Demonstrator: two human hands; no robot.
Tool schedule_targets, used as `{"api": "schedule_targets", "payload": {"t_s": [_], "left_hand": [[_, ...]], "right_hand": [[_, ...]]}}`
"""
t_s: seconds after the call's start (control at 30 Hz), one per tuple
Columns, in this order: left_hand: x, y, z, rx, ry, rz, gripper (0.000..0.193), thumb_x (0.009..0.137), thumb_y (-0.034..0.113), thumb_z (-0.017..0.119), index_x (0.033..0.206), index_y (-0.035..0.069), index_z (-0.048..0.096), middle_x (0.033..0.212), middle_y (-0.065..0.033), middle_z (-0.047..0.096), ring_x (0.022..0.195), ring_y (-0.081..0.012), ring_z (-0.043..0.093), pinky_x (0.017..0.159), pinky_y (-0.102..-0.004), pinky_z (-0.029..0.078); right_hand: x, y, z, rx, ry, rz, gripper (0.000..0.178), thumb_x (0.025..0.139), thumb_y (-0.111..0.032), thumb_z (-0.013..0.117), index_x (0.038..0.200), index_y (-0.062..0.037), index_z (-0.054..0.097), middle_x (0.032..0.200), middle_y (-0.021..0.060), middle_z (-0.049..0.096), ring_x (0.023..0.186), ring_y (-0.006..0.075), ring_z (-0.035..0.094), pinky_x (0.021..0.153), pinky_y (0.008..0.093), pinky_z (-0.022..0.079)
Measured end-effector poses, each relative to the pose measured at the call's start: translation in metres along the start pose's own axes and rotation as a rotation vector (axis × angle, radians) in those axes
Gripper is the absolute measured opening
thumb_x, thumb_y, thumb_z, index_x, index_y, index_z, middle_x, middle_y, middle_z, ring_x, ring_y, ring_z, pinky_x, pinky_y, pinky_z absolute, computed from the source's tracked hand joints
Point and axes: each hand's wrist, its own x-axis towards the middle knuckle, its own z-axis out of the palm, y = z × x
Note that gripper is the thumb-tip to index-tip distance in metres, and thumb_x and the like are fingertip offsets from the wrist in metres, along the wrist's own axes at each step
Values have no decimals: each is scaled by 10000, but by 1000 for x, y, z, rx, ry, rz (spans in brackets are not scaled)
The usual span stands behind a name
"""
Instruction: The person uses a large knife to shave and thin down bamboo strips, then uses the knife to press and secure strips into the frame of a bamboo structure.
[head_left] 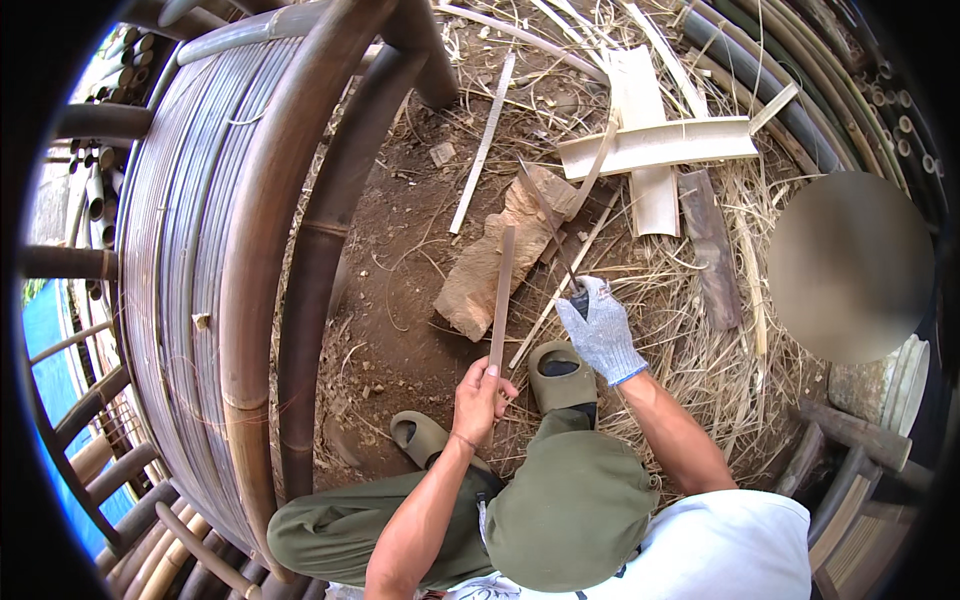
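Note:
My bare left hand (pixel 480 398) is closed round the lower part of a flat brown bamboo strip (pixel 503 300), which points away from me. My right hand (pixel 606 335), in a grey knitted glove, is wrapped round the dark handle of a long knife (pixel 546 212). Its thin blade slants up and left across a rough block of wood (pixel 480 275) on the ground. The strip's upper end overlaps the block in this view; whether they touch, I cannot tell. Strip and blade are apart.
Olive slippers (pixel 562 375) are on my feet by the block. A dark bamboo bench (pixel 190 250) stands along the left. Pale split bamboo pieces (pixel 660 146), a dark log (pixel 710 250) and shavings (pixel 665 290) lie ahead and right. Bamboo poles (pixel 770 80) line the far right.

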Motion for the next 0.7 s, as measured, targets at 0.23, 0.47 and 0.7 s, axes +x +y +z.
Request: {"api": "schedule_targets", "payload": {"t_s": [0.23,0.47,0.7], "left_hand": [[-9,14,-4,-197,70,201,326,1089,305,494,1250,52,620,762,-23,640,558,-77,545,532,-249,483],[-22,63,-3,-490,-270,169,441,1121,343,382,1494,120,461,604,28,487,493,-65,449,476,-209,411],[-54,116,0,-748,-308,157,483,1100,350,413,1566,255,331,687,6,472,417,-52,371,365,-188,320]], "right_hand": [[12,-3,4,199,-260,255,360,970,-275,611,1192,8,617,848,98,647,672,167,633,627,347,528],[1,-28,10,505,182,-22,368,957,-29,587,1317,25,532,934,35,596,767,79,562,703,253,517],[30,-126,-36,-5,68,-496,182,881,-208,711,953,-54,649,798,133,635,710,312,640,651,407,521]]}}
